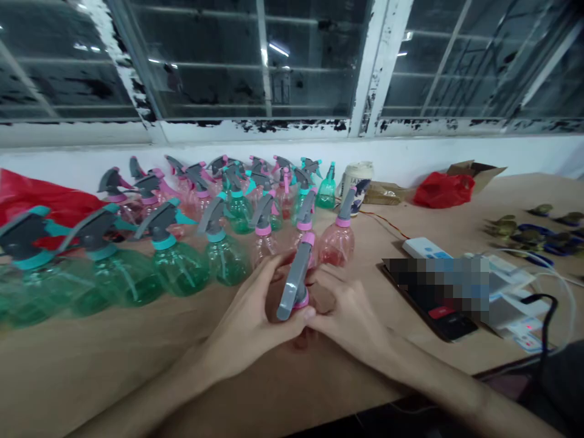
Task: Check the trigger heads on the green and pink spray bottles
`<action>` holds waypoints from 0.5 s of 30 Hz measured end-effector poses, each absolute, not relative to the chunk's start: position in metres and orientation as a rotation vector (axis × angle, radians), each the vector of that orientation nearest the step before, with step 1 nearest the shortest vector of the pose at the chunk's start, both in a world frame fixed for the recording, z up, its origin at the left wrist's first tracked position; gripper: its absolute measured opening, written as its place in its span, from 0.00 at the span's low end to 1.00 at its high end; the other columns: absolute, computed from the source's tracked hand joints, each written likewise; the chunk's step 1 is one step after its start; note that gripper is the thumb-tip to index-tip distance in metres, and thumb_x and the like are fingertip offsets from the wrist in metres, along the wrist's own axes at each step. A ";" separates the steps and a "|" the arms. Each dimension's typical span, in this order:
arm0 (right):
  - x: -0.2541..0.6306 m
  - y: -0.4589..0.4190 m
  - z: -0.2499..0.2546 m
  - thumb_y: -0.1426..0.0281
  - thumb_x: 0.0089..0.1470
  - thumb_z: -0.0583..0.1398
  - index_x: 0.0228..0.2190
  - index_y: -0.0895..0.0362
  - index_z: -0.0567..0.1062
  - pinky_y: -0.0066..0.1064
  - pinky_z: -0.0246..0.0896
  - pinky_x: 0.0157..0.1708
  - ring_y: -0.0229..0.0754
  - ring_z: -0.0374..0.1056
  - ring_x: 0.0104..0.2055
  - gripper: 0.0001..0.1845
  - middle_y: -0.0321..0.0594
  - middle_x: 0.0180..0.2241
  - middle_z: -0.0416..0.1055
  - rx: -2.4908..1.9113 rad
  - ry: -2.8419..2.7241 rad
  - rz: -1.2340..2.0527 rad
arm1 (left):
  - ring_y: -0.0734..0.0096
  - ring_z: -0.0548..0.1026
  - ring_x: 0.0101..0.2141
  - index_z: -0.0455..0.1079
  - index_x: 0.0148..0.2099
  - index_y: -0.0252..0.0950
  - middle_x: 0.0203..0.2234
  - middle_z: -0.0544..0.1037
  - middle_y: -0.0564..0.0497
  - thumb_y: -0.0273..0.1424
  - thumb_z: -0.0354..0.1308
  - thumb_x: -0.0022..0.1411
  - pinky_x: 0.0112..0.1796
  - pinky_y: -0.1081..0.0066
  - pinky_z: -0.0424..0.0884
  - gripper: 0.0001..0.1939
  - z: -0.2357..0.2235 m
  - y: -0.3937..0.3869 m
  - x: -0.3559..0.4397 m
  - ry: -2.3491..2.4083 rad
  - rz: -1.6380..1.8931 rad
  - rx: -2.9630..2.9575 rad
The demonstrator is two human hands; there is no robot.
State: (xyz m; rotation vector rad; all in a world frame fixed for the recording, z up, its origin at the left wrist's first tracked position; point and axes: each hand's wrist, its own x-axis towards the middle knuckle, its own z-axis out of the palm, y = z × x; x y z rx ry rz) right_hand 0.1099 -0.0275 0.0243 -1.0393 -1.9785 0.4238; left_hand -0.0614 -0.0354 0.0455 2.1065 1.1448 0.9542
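Observation:
A pink spray bottle with a grey trigger head stands between my hands, its nozzle end pointing away from me. My left hand wraps round its left side, and my right hand closes on its right side, the thumbs nearly meeting in front. Most of the bottle's body is hidden by my fingers. Just behind it are another pink spray bottle and two more with pink collars. To the left runs a row of green spray bottles with turquoise collars.
Several more pink and green bottles crowd the wall below the window. A paper cup and a red plastic bag stand at the back. On the right lie a phone, a power strip, cables and dark blue-and-brown pieces.

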 end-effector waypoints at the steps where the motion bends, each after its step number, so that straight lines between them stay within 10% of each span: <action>1: 0.104 -0.028 0.024 0.63 0.47 0.63 0.31 0.54 0.72 0.37 0.63 0.38 0.46 0.69 0.37 0.10 0.38 0.33 0.74 -1.009 -1.990 0.425 | 0.59 0.68 0.51 0.52 0.59 0.48 0.53 0.67 0.50 0.34 0.59 0.57 0.51 0.58 0.66 0.30 0.047 -0.036 -0.065 1.138 0.966 2.105; 15: 0.076 -0.029 0.007 0.41 0.36 0.60 0.36 0.59 0.72 0.40 0.66 0.41 0.48 0.69 0.38 0.36 0.44 0.34 0.73 -0.755 -2.192 0.396 | 0.68 0.72 0.31 0.65 0.40 0.42 0.30 0.71 0.54 0.32 0.53 0.59 0.35 0.67 0.72 0.06 0.045 -0.044 -0.088 1.184 1.121 2.120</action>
